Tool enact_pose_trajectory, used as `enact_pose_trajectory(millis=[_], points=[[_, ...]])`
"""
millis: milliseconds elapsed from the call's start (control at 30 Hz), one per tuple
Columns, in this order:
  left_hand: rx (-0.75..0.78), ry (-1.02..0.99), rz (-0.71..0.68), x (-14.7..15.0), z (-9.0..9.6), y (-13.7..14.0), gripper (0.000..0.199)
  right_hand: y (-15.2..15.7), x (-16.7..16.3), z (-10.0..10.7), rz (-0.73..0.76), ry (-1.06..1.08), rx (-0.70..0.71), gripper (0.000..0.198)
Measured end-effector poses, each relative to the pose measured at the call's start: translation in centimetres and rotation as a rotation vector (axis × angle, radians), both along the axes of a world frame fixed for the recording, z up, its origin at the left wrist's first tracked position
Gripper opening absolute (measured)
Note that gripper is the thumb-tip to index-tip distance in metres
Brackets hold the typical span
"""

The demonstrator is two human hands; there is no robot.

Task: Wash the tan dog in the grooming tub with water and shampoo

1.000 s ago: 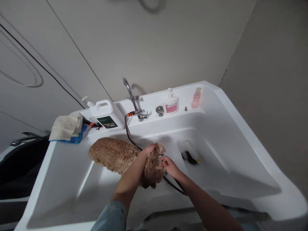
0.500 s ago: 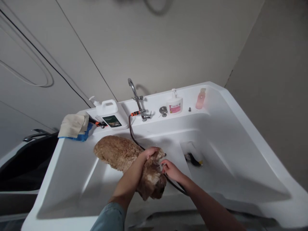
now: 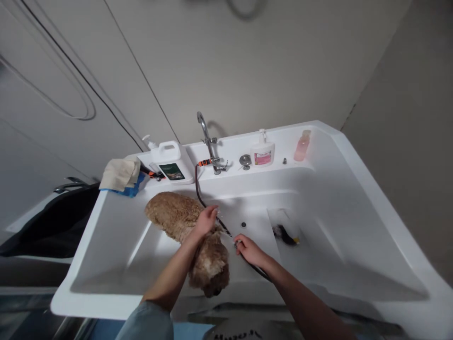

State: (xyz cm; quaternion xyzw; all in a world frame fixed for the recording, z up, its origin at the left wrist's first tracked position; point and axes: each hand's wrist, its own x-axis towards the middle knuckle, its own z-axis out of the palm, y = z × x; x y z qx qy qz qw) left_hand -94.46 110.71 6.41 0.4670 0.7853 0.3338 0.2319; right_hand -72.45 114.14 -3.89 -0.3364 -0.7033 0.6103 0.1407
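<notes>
A wet, curly tan dog (image 3: 173,212) stands in the white tub (image 3: 318,222), its lowered head towards the near side. My left hand (image 3: 206,220) is raised beside the dog's shoulder, fingers loosely cupped, with drops of water at the fingertips and nothing held. Wrapped around the end of a dark hose (image 3: 260,271), my right hand (image 3: 248,249) is to the right of the dog's head. A thin spray leaves the hose end towards my left hand and the dog. The fingers partly hide the hose end.
On the back ledge stand a large white jug (image 3: 175,165), a chrome faucet (image 3: 210,146), a pump bottle (image 3: 262,152) and a pink bottle (image 3: 302,146). Cloths (image 3: 121,174) lie on the left corner. A dark object (image 3: 285,235) lies in the tub's recess.
My left hand has left the dog's head and moved up and left. The dog's head has turned down towards the near side. The right hand keeps hold of the hose.
</notes>
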Motion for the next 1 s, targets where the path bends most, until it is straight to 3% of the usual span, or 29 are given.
enact_pose_trajectory(millis=[67,133,167,233,300,400,467,567,733,833,1000], points=[[0.089,0.114,-0.095,-0.7,0.2,-6.5,0.049,-0.7,-0.2,0.1,0.072,0.028,0.008,0.023],[0.007,0.259,-0.291,0.2,-0.8,-12.9,0.057,-1.4,-0.6,0.1,0.082,-0.021,0.011,0.022],[-0.054,0.348,-0.331,1.0,-1.6,-15.4,0.073,-1.8,-0.8,0.1,0.09,-0.045,0.01,0.022],[-0.133,0.494,-0.257,3.0,-3.5,-17.9,0.091,-2.4,-1.2,0.1,0.143,-0.031,0.007,0.02],[-0.134,0.571,-0.108,4.3,-5.0,-17.0,0.071,-2.8,-1.5,0.3,0.168,0.032,0.019,0.02],[-0.066,0.564,0.093,3.9,-5.6,-12.6,0.034,-3.2,-1.3,0.7,0.05,0.026,0.053,0.023],[-0.115,0.503,0.122,2.7,-5.1,-9.8,0.034,-3.6,-0.9,1.0,0.069,0.002,0.037,0.024],[-0.208,0.42,0.151,1.0,-4.6,-7.6,0.033,-4.4,-0.5,1.2,0.26,0.052,0.001,0.022],[-0.199,0.382,0.171,0.2,-5.7,-7.5,0.031,-5.9,-1.1,1.0,0.089,0.053,0.06,0.024],[-0.156,0.346,0.162,0.2,-6.6,-7.9,0.032,-6.5,-1.4,0.6,0.244,0.036,0.034,0.021],[-0.055,0.216,0.13,0.5,-7.1,-8.5,0.031,-7.2,-1.7,-0.4,0.218,-0.041,0.07,0.022]])
